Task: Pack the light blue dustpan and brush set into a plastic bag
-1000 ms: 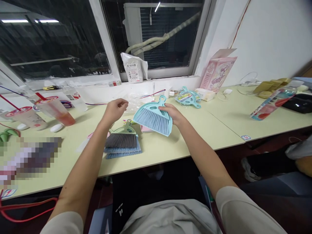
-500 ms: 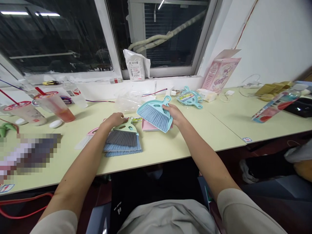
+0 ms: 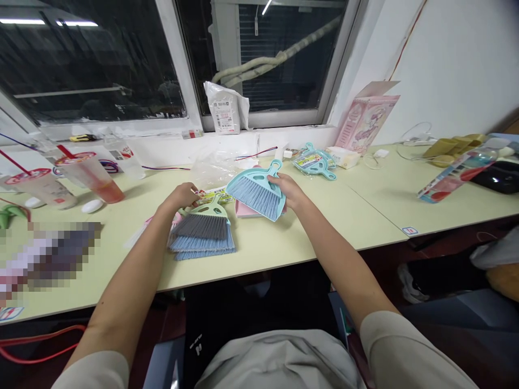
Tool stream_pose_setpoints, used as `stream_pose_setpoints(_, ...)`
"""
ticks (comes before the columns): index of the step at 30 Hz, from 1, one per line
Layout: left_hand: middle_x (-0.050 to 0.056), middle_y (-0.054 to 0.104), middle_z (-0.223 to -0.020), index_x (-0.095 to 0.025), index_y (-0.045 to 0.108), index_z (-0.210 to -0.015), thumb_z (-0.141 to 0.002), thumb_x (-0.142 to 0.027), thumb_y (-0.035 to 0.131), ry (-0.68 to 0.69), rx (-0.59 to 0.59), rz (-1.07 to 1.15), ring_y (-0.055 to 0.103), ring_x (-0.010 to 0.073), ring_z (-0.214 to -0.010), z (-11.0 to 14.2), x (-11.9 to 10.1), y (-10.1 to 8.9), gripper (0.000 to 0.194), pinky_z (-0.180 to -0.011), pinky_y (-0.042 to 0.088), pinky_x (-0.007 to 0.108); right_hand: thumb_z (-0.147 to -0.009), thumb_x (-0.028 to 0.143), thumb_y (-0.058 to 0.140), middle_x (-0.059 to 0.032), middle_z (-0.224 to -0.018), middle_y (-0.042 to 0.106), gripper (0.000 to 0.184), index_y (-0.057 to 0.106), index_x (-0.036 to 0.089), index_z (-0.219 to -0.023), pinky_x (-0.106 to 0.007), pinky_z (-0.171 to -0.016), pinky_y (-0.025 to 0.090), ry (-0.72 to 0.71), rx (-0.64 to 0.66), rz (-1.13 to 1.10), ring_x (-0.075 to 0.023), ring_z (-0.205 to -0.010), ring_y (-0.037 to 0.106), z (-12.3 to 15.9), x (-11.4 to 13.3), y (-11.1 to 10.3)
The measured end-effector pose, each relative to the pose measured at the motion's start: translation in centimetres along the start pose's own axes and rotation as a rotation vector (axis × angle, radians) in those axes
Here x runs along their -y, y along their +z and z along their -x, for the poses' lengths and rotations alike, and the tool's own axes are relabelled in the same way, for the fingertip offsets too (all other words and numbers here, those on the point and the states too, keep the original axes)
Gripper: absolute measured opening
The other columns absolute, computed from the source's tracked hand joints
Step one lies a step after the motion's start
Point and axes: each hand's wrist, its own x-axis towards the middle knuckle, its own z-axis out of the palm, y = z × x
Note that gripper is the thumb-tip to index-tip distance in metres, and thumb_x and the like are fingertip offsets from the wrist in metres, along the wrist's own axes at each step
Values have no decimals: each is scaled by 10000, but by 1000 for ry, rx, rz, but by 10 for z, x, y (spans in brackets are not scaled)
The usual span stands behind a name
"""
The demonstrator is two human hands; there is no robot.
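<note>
My right hand [image 3: 286, 189] is closed around a light blue hand brush [image 3: 257, 192], its bristles tilted down over the table. Behind and below it lies a pink dustpan [image 3: 246, 210], mostly covered. My left hand [image 3: 181, 196] has its fingertips pinched at the left end of a yellow-green label card [image 3: 214, 194]. Just in front of that card, a green hand brush with dark grey bristles [image 3: 205, 222] rests on a pile of brushes with blue bristles [image 3: 206, 249]. Partly hidden by my left forearm is a pink brush with pale bristles [image 3: 140, 232].
Packaged light blue brush sets [image 3: 314, 162] lie at the back beside clear plastic wrapping [image 3: 213, 167]. Drink cups [image 3: 91, 175] stand on the left. A pink box [image 3: 368, 121], a bottle [image 3: 458, 175] and a dark case [image 3: 500, 177] are on the right.
My left hand has drawn slightly left and back, and more of the label card shows. My right hand and the light blue brush have barely moved.
</note>
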Motion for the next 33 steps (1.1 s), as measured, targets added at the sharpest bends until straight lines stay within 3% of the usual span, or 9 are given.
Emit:
stream_pose_setpoints(4,33,683,-569,-187,644,-911,-684,-315,770,27,-200,58,645,215,-587,15,-3,-13,290,-581,432,288,-876,121,674,-26,-738,746,48,690,159,-900,-295,-700,560,-5,-12,-30,-185,-671,695,0,1,0)
stream_pose_setpoints(7,25,697,-626,-168,641,-934,-768,-294,692,77,-403,242,583,165,-563,33,-13,-27,214,-549,411,268,-848,126,677,-22,-767,754,74,678,177,-901,-300,-710,575,-11,-47,-75,-192,-706,705,-3,0,-2)
stream_pose_setpoints(9,15,674,-614,-171,639,-918,-771,-281,670,115,-474,389,543,148,-533,46,-23,-36,186,-514,390,261,-828,131,671,-17,-792,760,95,675,189,-903,-301,-716,585,-30,-57,-121,-194,-729,710,-7,-2,-4)
stream_pose_setpoints(13,0,606,-632,-184,614,-833,-732,-298,714,294,-420,727,547,128,-504,67,-48,-43,182,-487,393,258,-814,149,655,-12,-803,760,105,678,200,-903,-297,-713,601,-43,-73,-172,-187,-729,708,-13,-6,-6)
stream_pose_setpoints(15,1,599,-665,-183,641,-850,-725,-326,744,365,-336,750,529,113,-507,73,-60,-37,216,-488,389,253,-808,150,658,-13,-801,761,112,682,199,-906,-291,-711,604,-34,-59,-178,-183,-727,709,-13,-7,-5)
stream_pose_setpoints(18,23,636,-702,-174,696,-924,-761,-387,745,427,-196,630,510,115,-536,77,-79,-21,273,-512,397,260,-798,140,666,-31,-821,774,133,688,183,-922,-310,-734,615,12,-9,-172,-193,-748,723,-9,-6,-1)
stream_pose_setpoints(21,24,643,-665,-174,715,-973,-805,-417,720,466,-140,435,511,143,-542,76,-97,-3,295,-519,382,278,-786,142,696,-44,-845,788,165,692,178,-948,-340,-770,626,56,38,-127,-211,-776,741,-1,-6,5)
stream_pose_setpoints(28,94,706,-842,-230,677,-997,-849,-432,722,405,-331,-72,666,312,-865,78,-129,20,255,-755,459,377,-791,131,693,-49,-853,793,153,693,165,-940,-337,-785,621,70,91,-123,-212,-794,746,3,-9,13)
stream_pose_setpoints(33,141,697,-1018,-222,633,-1057,-895,-491,674,371,-384,-189,662,364,-990,83,-135,28,316,-831,459,421,-804,116,675,-54,-865,795,165,687,159,-963,-361,-805,625,71,58,-125,-218,-805,750,2,-8,12)
